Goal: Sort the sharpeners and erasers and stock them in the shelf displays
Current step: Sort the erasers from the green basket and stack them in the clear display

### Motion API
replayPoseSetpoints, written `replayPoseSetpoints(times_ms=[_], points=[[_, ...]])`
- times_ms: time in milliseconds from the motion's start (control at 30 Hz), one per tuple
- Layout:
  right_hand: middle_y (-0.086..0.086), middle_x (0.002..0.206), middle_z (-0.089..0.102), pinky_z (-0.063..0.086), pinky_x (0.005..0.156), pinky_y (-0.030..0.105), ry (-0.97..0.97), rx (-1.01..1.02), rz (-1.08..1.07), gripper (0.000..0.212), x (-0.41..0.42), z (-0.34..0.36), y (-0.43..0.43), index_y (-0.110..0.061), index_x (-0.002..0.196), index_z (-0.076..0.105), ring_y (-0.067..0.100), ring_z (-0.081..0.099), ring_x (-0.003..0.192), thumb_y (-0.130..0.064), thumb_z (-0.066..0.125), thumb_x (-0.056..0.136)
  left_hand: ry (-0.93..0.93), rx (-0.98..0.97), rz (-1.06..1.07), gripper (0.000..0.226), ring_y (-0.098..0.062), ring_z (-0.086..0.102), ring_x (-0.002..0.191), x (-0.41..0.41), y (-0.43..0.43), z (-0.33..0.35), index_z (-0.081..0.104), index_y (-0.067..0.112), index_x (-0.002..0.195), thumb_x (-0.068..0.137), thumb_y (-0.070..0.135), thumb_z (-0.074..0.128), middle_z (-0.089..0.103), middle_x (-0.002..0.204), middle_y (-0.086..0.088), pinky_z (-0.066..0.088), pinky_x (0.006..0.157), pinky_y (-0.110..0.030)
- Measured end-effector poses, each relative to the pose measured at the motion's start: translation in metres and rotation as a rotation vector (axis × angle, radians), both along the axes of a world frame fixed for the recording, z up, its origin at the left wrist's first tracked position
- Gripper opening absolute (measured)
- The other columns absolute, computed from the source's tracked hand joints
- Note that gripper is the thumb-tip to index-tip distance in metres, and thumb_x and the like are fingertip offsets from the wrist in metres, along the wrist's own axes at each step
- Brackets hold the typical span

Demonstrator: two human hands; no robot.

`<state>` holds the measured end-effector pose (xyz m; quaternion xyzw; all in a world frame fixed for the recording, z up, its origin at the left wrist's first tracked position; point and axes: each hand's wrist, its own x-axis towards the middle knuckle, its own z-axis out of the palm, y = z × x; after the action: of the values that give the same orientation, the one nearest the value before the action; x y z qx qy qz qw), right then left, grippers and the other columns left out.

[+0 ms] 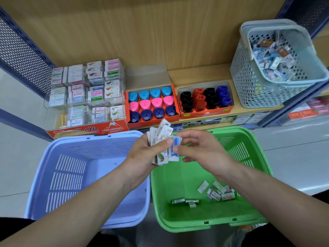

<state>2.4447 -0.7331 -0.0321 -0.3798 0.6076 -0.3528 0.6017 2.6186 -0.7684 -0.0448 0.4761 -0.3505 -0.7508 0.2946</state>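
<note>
Blue basket [71,175] near left, green basket [245,150] near right, side by side. Both forearms extend forward, converging above the adjoining rims. Left hand [142,154] grips a fanned stack of erasers [161,134]. Right hand [201,148] pinches the blue-labelled eraser [175,150] at the stack's right edge.

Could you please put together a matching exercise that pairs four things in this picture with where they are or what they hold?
Things:
1 green basket
2 grey basket
3 left hand
4 lidded orange box

Descriptions:
a on the shelf, far right
b grips a stack of erasers
c blue, pink and navy sharpeners
d few loose erasers inside

Pairs: 1-d, 2-a, 3-b, 4-c
</note>
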Motion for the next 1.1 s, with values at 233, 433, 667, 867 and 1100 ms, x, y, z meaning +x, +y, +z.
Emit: replayPoseSetpoints(times_ms=[233,433,667,867,1100], points=[[0.014,0.094,0.064,0.061,0.082,0.044,-0.182,0.065,-0.248,0.009,-0.017,-0.002,-0.013,-0.003,0.105,0.057,0.028,0.070,0.080,-0.002,0.052,0.098,-0.092,0.000,-0.058,0.052,-0.013,0.063,0.068,0.003,-0.002,0.000,0.061,0.011,0.112,0.065,0.025,0.079,0.067,0.078,0.001,0.050,0.062,-0.031],[0.011,0.084,0.066,0.051,0.066,0.035,-0.197,0.093,-0.181,0.009,-0.017,-0.001,-0.019,-0.005,0.108,0.053,0.025,0.060,0.074,-0.006,0.049,0.100,-0.044,-0.048,-0.266,0.045,-0.014,0.057,0.062,-0.004,0.010,-0.002,0.058,0.008,0.110,0.071,0.013,0.079,0.062,0.072,0.001,0.047,0.058,-0.029],[0.007,0.088,0.069,0.051,0.071,0.032,-0.148,0.021,0.052,0.018,-0.027,-0.001,-0.017,-0.009,0.106,0.059,0.019,0.060,0.078,0.001,0.065,0.093,-0.023,-0.020,-0.298,0.041,-0.014,0.057,0.061,-0.004,0.008,0.001,0.057,0.007,0.108,0.072,0.011,0.076,0.060,0.069,0.000,0.047,0.057,-0.027],[0.006,0.088,0.066,0.054,0.072,0.030,-0.021,-0.021,-0.086,0.018,-0.036,-0.004,-0.025,-0.009,0.108,0.061,0.015,0.061,0.075,-0.004,0.069,0.092,-0.009,0.092,-0.259,0.037,-0.018,0.058,0.064,-0.006,0.010,0.001,0.059,0.010,0.105,0.076,0.013,0.082,0.058,0.073,-0.001,0.048,0.065,-0.034],[0.006,0.087,0.067,0.054,0.072,0.031,0.001,-0.052,-0.073,0.020,-0.052,0.004,-0.032,-0.011,0.110,0.063,0.016,0.062,0.076,-0.004,0.069,0.092,-0.007,0.168,-0.051,0.036,-0.024,0.068,0.073,0.000,0.005,-0.002,0.062,0.010,0.114,0.080,0.016,0.074,0.068,0.080,0.000,0.058,0.066,-0.032]])
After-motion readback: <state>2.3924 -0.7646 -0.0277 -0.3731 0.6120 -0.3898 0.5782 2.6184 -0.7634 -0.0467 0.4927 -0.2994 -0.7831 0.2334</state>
